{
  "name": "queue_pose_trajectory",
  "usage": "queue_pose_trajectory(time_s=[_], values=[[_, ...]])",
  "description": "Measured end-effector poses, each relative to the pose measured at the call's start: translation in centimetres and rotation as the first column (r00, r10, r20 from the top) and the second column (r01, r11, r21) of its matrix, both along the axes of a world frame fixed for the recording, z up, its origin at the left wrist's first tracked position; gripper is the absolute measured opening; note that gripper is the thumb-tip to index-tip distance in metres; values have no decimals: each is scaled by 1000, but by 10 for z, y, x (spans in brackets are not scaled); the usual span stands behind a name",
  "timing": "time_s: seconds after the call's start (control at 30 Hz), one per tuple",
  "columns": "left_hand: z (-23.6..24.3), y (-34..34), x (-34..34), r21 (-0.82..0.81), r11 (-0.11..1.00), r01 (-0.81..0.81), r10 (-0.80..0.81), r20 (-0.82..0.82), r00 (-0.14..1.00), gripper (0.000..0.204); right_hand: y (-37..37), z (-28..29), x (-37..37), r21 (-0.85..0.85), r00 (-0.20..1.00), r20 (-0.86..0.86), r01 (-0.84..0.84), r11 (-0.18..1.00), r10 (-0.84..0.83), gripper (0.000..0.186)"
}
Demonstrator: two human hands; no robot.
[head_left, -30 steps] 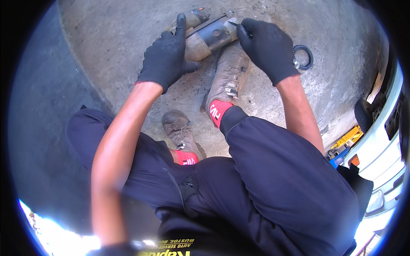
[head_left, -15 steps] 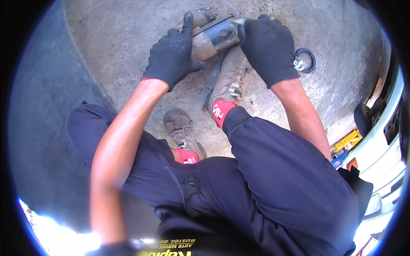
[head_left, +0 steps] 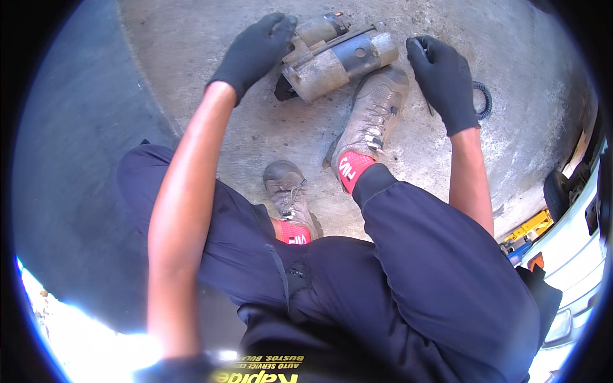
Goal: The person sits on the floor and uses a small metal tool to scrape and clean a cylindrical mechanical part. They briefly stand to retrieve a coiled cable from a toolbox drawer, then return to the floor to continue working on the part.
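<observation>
A worn starter motor [head_left: 332, 64], with a black band round its body and a smaller cylinder alongside, lies on the concrete just beyond my right shoe. My left hand [head_left: 255, 54], in a black glove, is closed at its left end; the fingertips are partly hidden there. Off to the right of the motor, my gloved right hand [head_left: 444, 83] is raised with its fingers curled together. A small greyish bit shows at its fingertips and a thin dark piece below the palm, too unclear to name.
My brown right shoe [head_left: 373, 115] stands close against the motor, the left shoe [head_left: 287, 191] nearer to me. A black coiled cord [head_left: 483, 100] lies behind my right wrist. At the right are a yellow metal piece [head_left: 533, 225] and a white vehicle [head_left: 575, 242].
My right hand has let go of the motor's right end and moved right, away from it. My left hand has shifted up and left along the motor, uncovering more of its body.
</observation>
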State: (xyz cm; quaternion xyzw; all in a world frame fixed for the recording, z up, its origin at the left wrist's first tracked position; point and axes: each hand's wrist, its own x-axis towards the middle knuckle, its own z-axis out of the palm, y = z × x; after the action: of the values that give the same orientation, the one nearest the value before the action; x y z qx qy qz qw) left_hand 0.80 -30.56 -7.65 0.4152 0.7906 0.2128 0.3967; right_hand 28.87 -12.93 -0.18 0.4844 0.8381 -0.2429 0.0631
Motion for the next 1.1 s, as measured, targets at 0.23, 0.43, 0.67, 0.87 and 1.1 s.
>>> queue_pose_trajectory(time_s=[0.23, 0.43, 0.67, 0.87, 1.1], values=[[14, 4, 24, -106, 959, -262, 282, 436, 855, 84, -24, -27, 16, -268, 917, -317, 160, 950, -244, 41], [27, 8, 27, -158, 953, -258, 303, 482, 822, 101, -29, -23, 27, -328, 904, -312, 186, 926, -292, 40], [36, 14, 27, -195, 981, 11, 64, 375, 925, 89, -33, -35, 37, -386, 831, -418, 204, 900, -367, 36], [23, -2, 49, -44, 999, -4, 16, 279, 960, 75, -35, -32, 35, -434, 802, -422, 230, 871, -423, 36], [67, 5, 75, 108, 989, 103, -93, -94, 991, 57, -33, -30, 39, -230, 840, -497, 114, 966, -218, 35]])
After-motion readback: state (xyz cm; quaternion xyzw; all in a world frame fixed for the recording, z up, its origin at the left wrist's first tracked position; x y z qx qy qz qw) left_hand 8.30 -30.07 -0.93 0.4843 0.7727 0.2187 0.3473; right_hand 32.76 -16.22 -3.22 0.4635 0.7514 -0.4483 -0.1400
